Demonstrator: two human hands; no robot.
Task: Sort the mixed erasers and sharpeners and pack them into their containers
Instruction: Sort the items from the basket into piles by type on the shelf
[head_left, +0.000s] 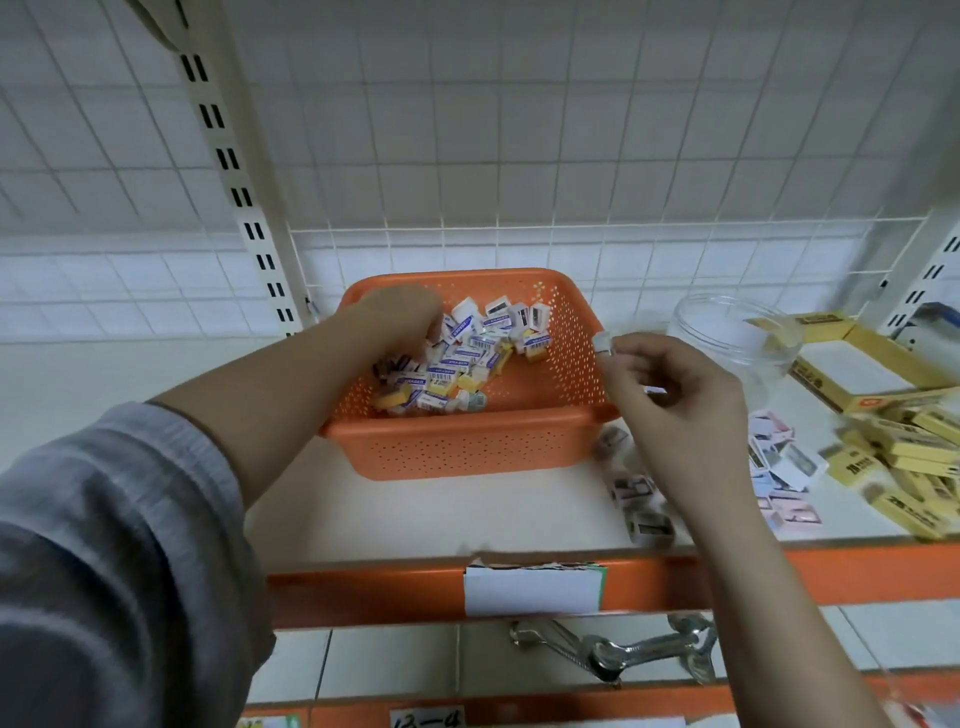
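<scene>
Right hand pinches a sharpener just left of the jar; left hand, curled, digs in the basket.

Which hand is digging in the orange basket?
The left hand. It reaches down into the orange basket among the mixed pieces, while the right hand is outside the basket's right rim, pinching one small white piece.

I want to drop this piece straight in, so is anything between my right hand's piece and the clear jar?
Nothing visible: the right hand pinches a small white piece beside the clear jar, whose mouth is open.
</scene>
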